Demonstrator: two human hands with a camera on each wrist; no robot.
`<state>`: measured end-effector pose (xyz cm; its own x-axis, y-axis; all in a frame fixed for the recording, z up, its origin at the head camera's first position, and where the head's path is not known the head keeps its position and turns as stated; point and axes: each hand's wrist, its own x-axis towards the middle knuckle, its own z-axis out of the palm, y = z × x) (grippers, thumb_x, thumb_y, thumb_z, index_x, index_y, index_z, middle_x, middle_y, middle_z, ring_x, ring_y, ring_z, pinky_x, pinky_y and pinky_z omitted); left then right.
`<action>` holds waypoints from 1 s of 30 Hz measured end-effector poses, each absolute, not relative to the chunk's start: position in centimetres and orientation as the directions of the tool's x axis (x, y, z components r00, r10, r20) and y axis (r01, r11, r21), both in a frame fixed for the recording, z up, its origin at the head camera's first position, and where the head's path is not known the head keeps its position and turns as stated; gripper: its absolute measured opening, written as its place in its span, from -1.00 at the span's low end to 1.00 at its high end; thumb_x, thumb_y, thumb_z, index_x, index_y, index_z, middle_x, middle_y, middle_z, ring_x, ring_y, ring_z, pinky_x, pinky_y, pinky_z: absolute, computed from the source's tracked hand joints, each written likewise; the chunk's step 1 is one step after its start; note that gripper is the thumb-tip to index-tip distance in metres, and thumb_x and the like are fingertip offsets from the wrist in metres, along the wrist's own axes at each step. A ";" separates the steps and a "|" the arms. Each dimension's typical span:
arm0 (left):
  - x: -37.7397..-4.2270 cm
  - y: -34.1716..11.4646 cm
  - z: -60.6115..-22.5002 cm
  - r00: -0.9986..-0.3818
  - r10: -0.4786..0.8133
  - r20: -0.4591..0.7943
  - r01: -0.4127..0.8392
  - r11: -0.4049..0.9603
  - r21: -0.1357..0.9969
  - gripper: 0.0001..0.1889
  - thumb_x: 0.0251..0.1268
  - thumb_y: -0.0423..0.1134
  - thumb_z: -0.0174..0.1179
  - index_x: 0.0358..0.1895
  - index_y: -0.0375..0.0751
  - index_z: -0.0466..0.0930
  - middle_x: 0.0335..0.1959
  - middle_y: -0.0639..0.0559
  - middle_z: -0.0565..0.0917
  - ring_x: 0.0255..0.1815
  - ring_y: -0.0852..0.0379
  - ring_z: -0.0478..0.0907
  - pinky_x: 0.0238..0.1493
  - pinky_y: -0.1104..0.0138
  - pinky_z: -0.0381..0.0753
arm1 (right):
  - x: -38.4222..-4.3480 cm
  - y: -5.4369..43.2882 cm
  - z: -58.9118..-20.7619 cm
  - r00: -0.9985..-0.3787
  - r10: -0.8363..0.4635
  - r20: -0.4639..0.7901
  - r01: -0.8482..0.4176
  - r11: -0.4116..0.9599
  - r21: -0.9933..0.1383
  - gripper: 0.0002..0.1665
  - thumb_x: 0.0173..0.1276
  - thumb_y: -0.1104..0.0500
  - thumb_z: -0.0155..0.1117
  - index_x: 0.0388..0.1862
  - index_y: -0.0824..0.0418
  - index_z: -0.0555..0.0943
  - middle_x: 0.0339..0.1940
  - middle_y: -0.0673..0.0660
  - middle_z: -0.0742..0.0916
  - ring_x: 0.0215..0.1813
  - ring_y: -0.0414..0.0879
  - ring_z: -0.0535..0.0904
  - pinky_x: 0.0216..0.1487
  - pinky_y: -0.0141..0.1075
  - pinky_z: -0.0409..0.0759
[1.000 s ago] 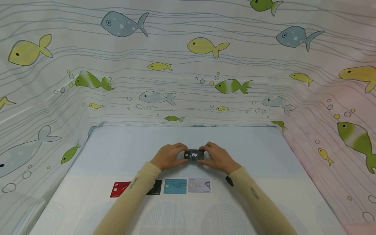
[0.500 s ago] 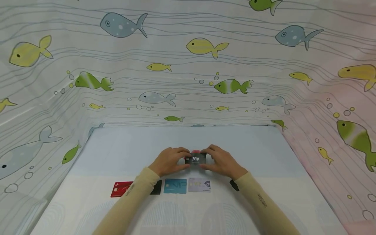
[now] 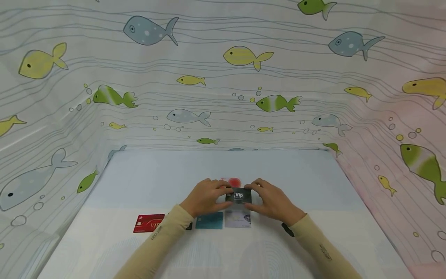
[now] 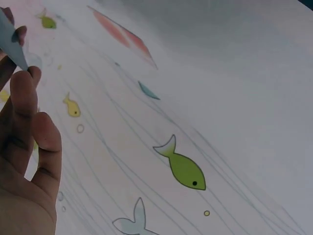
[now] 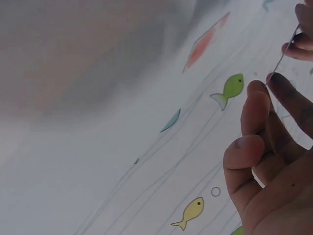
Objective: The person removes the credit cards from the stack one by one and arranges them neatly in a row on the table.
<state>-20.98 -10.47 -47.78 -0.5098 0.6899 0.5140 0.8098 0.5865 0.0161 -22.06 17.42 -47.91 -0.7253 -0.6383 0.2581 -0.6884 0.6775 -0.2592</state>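
A black card with "Vip" on it (image 3: 238, 196) is held between both hands over the middle of the table. My left hand (image 3: 206, 197) pinches its left end with thumb and fingers. The right end is pinched by my right hand (image 3: 274, 201). Just behind lies a pale card with a red circle (image 3: 234, 182), partly covered by the black card and left fingers. In the right wrist view the held card (image 5: 284, 55) shows edge-on at the fingertips. The left wrist view catches only part of the card (image 4: 11, 45).
Nearer me a row of cards lies flat: a red card (image 3: 148, 223), a black one mostly under the left sleeve, a blue card (image 3: 209, 221) and a silvery card (image 3: 237, 219). A fish-patterned cloth (image 3: 216, 97) rises around the white table (image 3: 167, 166).
Both hands have brought the black Vip card nearer to me and slightly right. The pale card with the red circle, hidden at first, now shows behind it. The front row stays put.
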 end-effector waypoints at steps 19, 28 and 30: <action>-19.5 -9.0 -47.8 -0.559 0.676 0.481 0.777 0.629 0.020 -0.55 0.24 0.16 0.38 0.08 0.00 0.73 0.06 0.11 0.71 0.01 0.17 0.66 -0.18 0.29 0.64 | -20.9 19.6 -48.0 -0.642 -0.656 0.396 -0.763 0.596 -0.251 -0.26 0.19 -0.26 0.52 0.27 0.05 0.62 0.07 -0.04 0.63 -0.03 -0.16 0.63 -0.07 -0.24 0.67; -19.2 -8.5 -47.8 -0.547 0.687 0.478 0.784 0.621 0.004 -0.53 0.25 0.20 0.36 0.09 0.01 0.71 0.09 0.09 0.70 0.03 0.16 0.66 -0.21 0.28 0.63 | -20.4 20.5 -48.4 -0.646 -0.646 0.407 -0.761 0.588 -0.273 -0.27 0.17 -0.22 0.55 0.25 0.06 0.62 0.05 -0.05 0.62 -0.08 -0.16 0.62 -0.10 -0.25 0.66; -19.1 -8.5 -47.9 -0.546 0.688 0.478 0.784 0.620 0.002 -0.53 0.24 0.19 0.37 0.10 0.02 0.71 0.09 0.11 0.70 0.04 0.19 0.65 -0.23 0.30 0.62 | -20.2 20.7 -48.5 -0.650 -0.642 0.407 -0.758 0.590 -0.278 -0.27 0.16 -0.20 0.57 0.25 0.05 0.62 0.05 -0.05 0.62 -0.07 -0.15 0.62 -0.09 -0.24 0.67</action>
<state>-19.15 -8.47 -47.90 -0.5455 0.6882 0.4783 0.7844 0.6202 0.0023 -20.21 20.69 -48.52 -0.6495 -0.6425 0.4066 -0.7579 0.5902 -0.2781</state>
